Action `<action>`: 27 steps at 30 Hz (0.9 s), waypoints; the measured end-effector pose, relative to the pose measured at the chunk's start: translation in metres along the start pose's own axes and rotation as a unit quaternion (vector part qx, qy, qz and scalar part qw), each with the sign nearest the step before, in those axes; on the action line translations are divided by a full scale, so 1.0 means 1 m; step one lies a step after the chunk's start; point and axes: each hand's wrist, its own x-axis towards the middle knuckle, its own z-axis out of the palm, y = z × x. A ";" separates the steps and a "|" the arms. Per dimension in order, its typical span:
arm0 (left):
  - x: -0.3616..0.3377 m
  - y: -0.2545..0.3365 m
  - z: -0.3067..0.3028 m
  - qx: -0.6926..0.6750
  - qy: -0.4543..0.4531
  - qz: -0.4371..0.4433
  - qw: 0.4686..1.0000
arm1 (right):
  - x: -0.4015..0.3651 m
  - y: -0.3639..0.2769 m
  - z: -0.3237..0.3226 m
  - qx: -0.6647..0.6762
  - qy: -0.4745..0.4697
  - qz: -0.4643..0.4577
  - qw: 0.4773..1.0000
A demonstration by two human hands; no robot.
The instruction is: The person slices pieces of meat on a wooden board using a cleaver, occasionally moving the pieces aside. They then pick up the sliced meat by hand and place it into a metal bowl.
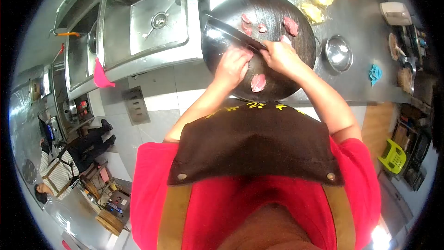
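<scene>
To your left, past the round dark board (303,60), stands a steel sink (138,18), with a pink cloth-like piece (101,75) hanging at its near edge. Just off the board's right side, on the steel counter (356,32), you have a shiny metal bowl (339,53), and farther right lies a crumpled blue cloth (375,74). Yellow items in clear plastic (317,2) rest near the board's far right edge. Loose meat pieces (290,26) lie on the board beyond your knife (231,31), while another slice (258,83) sits close to your apron.

Both your forearms reach forward and inward over the board. Your right hand (281,57) is closed around the knife's handle; your left hand (233,67) has its fingers bunched against pink meat (249,54) beside the blade, though you cannot tell whether they pinch or only press it.

Your knife is over the board's left half, its long axis slanting from your right hand far-leftward, the blade's end pointing toward the sink.
</scene>
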 end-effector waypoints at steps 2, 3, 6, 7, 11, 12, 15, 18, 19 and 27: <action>-0.001 0.006 -0.005 -0.005 0.017 -0.007 1.000 | -0.012 0.019 -0.005 -0.035 -0.025 0.008 0.999; -0.002 0.007 -0.006 -0.003 0.024 -0.015 1.000 | -0.022 0.020 -0.015 -0.035 -0.040 0.022 0.998; -0.004 0.008 -0.004 -0.023 0.044 -0.052 0.997 | -0.052 0.015 -0.038 -0.018 -0.048 0.032 0.998; -0.003 0.007 -0.004 -0.033 0.052 -0.064 0.996 | -0.059 0.014 -0.042 -0.009 -0.041 0.029 0.999; -0.006 0.000 -0.001 0.024 0.014 -0.053 0.998 | -0.077 0.017 -0.038 -0.023 -0.066 0.020 0.997; -0.008 -0.001 -0.003 0.035 -0.012 -0.055 0.998 | -0.078 0.017 -0.034 -0.036 -0.072 0.024 0.996; -0.010 -0.005 -0.002 0.060 -0.050 -0.060 0.995 | -0.069 0.015 -0.023 -0.050 -0.086 0.030 0.995; -0.007 -0.002 -0.003 0.044 -0.032 -0.042 0.998 | -0.040 0.007 -0.006 -0.056 -0.084 0.035 0.994; -0.002 -0.002 -0.004 0.035 -0.017 -0.028 0.999 | -0.034 0.010 -0.004 -0.036 -0.075 0.032 0.996; -0.009 0.002 -0.004 0.035 0.013 -0.053 0.998 | -0.059 0.006 -0.028 -0.013 -0.068 0.046 0.997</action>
